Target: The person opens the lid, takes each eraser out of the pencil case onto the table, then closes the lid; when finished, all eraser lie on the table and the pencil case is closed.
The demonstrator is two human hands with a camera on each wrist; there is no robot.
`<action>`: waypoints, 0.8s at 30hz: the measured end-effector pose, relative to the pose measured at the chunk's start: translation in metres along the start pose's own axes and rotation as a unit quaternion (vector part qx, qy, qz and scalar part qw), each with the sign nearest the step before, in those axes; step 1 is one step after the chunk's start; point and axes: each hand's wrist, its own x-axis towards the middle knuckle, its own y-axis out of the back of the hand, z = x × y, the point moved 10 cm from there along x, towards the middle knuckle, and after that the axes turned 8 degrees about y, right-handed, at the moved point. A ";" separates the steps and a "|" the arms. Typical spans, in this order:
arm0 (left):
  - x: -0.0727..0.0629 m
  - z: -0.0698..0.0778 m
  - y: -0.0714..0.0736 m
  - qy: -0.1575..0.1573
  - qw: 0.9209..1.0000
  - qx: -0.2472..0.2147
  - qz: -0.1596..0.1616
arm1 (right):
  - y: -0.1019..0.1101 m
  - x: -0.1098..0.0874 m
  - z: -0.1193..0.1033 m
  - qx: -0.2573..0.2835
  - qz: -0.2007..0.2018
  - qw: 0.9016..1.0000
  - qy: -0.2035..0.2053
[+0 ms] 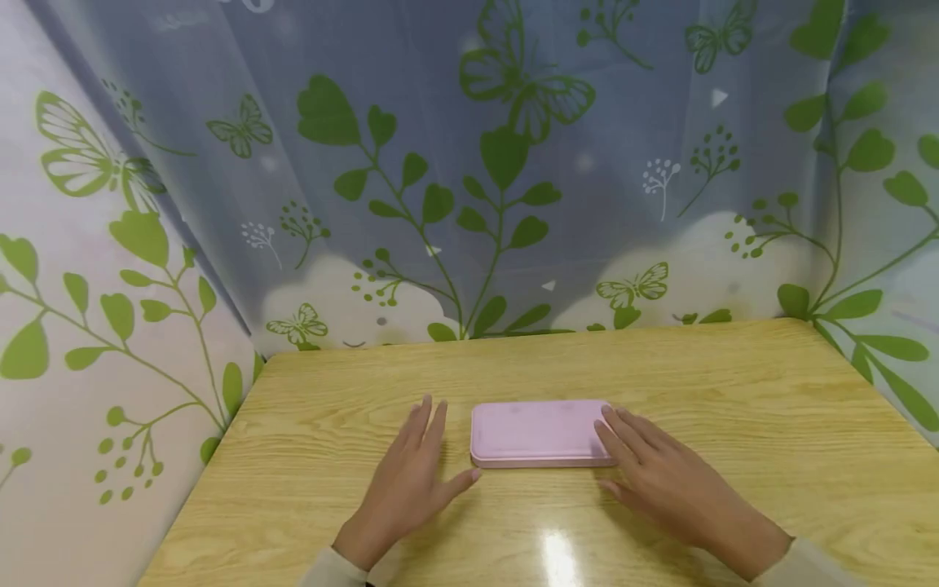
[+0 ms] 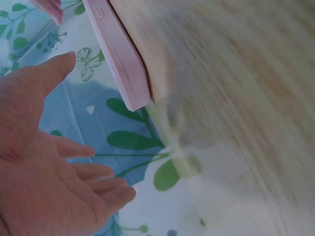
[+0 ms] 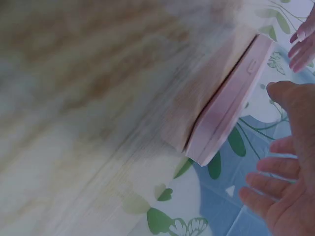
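Left hand [image 1: 411, 483] and right hand [image 1: 669, 479], fingers extended and grasping nothing, flank the pink lidded case [image 1: 539, 432]; even contact at both ends should steady it.

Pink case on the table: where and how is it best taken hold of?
The pink case is probably best gripped by its two short ends, left hand coming from the left, right hand from the right. It lies flat on the table, long side running left to right, so its end walls face the hands and likely suit a squeeze between them.
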 end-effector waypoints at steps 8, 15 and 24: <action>0.026 0.003 -0.012 -0.006 0.998 -0.049 -0.035 | -0.016 0.021 -0.003 0.015 0.003 0.999 0.052; 0.043 0.009 -0.031 -0.014 0.994 -0.077 -0.082 | -0.034 0.036 -0.006 -0.005 -0.032 0.997 0.073; 0.055 0.012 -0.044 -0.002 0.990 -0.088 -0.107 | -0.055 0.049 -0.013 -0.044 -0.061 0.992 0.097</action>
